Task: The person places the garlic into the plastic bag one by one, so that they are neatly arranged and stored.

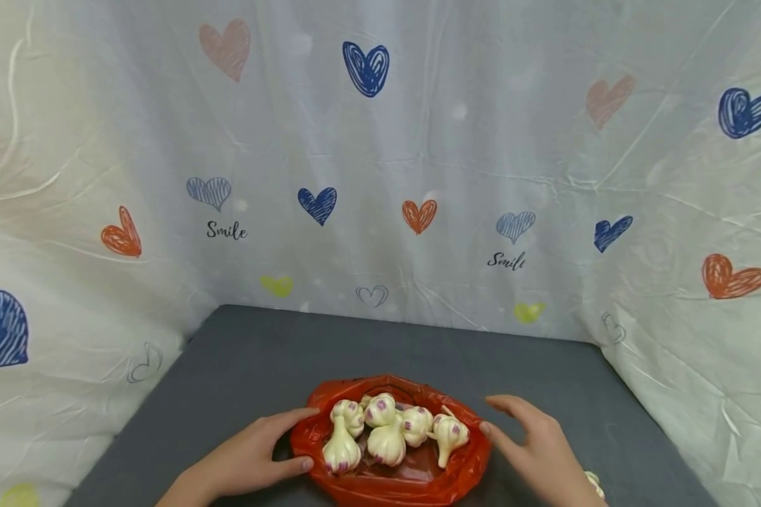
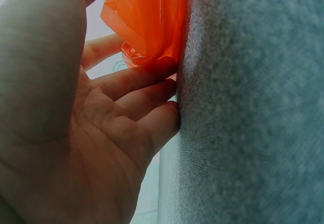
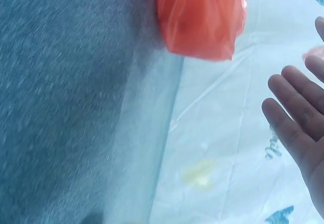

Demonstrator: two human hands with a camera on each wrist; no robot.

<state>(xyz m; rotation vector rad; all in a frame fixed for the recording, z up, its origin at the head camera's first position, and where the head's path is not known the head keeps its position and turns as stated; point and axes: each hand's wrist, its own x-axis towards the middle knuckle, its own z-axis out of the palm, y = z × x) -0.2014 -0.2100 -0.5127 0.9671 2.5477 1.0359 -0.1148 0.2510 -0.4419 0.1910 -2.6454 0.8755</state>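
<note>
A red plastic bag (image 1: 412, 486) lies on the grey table with its mouth spread wide. Several white garlic bulbs (image 1: 387, 442) with purple marks sit inside it. My left hand (image 1: 254, 451) is at the bag's left side, its thumb and index finger spread along the rim. In the left wrist view, the fingers (image 2: 147, 82) of that hand reach the bag (image 2: 147, 21) low by the table surface, loosely bent. My right hand (image 1: 533, 443) is by the bag's right edge, thumb and fingers apart. The right wrist view shows its fingers (image 3: 293, 117) extended beside the bag (image 3: 202, 21), holding nothing.
Another pale garlic bulb (image 1: 594, 483) lies on the table right of the bag, partly hidden by my right hand. The dark grey table (image 1: 355, 345) stretches back to a white curtain (image 1: 380, 141) printed with hearts, which also hangs along both sides.
</note>
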